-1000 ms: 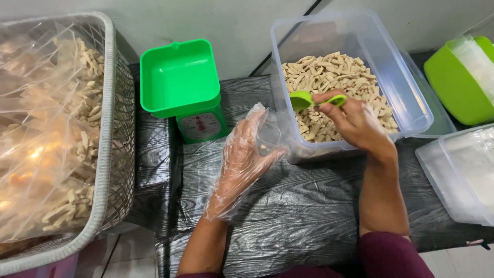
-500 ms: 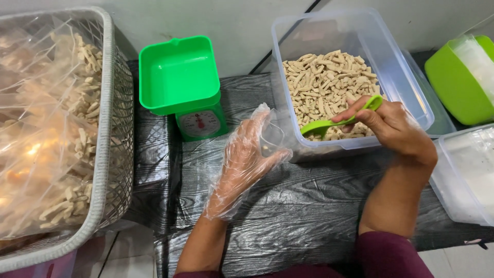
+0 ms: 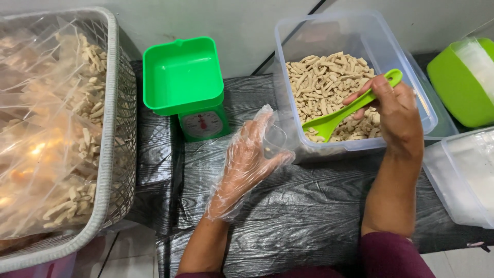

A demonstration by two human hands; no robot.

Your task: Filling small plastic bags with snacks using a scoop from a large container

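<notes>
Over the tub (image 3: pixel 406 77) of snack sticks (image 3: pixel 321 85): scoop (image 3: pixel 346 109) swung round since a second ago, blade now dug in, right hand (image 3: pixel 395 110) clenched on its handle; gloved left hand (image 3: pixel 246 159) gripping a clear bag (image 3: pixel 274 139) on the counter (image 3: pixel 293 216).

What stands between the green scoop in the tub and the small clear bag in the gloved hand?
Only the tub's near wall. The scoop, held by the right hand, has its bowl down in the sticks; the bag, in the left hand, sits just outside that wall.
</notes>
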